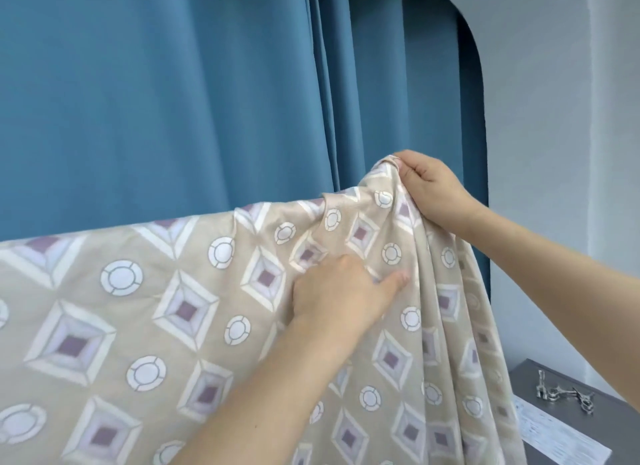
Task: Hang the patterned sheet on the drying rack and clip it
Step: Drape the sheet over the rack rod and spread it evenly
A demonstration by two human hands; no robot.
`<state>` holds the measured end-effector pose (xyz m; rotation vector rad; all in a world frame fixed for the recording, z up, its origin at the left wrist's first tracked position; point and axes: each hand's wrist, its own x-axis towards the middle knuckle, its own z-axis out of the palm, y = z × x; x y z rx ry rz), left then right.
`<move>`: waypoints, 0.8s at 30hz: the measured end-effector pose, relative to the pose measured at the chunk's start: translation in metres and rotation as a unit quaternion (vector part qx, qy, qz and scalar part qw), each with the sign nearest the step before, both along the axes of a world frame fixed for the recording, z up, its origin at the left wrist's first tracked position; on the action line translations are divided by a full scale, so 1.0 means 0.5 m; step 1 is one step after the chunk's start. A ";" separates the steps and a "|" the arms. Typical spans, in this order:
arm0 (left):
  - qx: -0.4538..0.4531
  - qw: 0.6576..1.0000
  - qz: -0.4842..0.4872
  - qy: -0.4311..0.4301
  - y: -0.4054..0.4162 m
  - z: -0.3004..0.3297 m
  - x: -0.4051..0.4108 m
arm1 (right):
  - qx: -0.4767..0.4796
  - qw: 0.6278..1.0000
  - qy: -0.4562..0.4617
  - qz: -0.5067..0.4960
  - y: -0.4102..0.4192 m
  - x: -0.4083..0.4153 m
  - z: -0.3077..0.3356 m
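— So, where is the patterned sheet (194,308)?

— It fills the lower left and centre of the frame, a beige cloth with white circles and purple-centred diamonds. Its top edge runs in a line rising from the left edge toward the upper right, draped over something hidden beneath the fabric; I cannot tell what carries it.

— And the hands?

— The right hand (431,191) is right of centre, fingers curled and pinching a bunched corner of the cloth, lifting it into a peak above the rest of the edge. Folds fall away from that pinch toward the lower right.

— The left hand (341,293)?

— Near the middle of the frame, lying against the face of the cloth. Its thumb points right and the fingers press into the fabric, which wrinkles around them. Whether they actually gather a fold I cannot tell.

— What else?

— A blue curtain (173,94) fills the upper left and centre. A pale wall (571,101) takes the right. In the lower right corner, a grey surface (602,426) holds several metal clips (562,395) in a loose cluster, with a printed paper (561,440) just beside the hanging cloth.
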<state>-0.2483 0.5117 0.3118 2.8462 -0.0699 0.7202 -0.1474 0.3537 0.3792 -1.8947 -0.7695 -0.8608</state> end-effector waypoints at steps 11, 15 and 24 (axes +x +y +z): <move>-0.131 0.987 -0.084 0.048 -0.019 -0.029 0.021 | 0.037 0.995 0.075 0.053 0.005 0.016 -0.017; 0.005 0.998 -0.060 -0.002 -0.055 -0.040 0.011 | 0.076 0.989 0.089 0.087 0.012 0.016 -0.026; -0.491 0.853 -0.175 -0.009 -0.012 0.031 0.002 | 0.084 0.992 0.012 -0.097 -0.001 0.020 -0.048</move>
